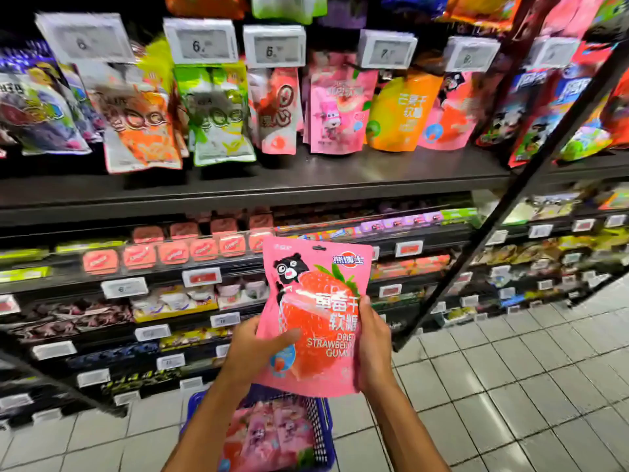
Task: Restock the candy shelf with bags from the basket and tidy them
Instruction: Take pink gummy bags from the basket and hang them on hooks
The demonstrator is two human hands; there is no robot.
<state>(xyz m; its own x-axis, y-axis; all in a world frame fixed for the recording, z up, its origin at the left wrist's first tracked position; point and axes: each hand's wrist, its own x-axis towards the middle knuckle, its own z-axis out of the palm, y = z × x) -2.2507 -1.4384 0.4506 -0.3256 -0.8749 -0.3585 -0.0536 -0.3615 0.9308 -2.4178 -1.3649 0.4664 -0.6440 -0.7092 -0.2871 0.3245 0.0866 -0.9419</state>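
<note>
A pink bag [316,315] of strawberry gummies, printed with a bear and a big strawberry, is held upright in the near middle of the scene, in the air in front of the lower shelves and above the basket [322,432]. The left hand [253,349] grips its lower left side with the thumb lying across the front and the fingers behind. The right hand [374,345] clasps its right edge, the thumb on the front by the lettering. The blue basket stands on the tiled floor [510,369] just below the hands, and more pink bags [272,434] lie inside it. Farther off and higher, a dark shelf [306,178] runs across the scene, and a row of candy bags hangs above it under white price tags [274,46]. Among them, to the right, an orange bag [401,114] hangs just left of a pink bag with a bear [452,110].
</note>
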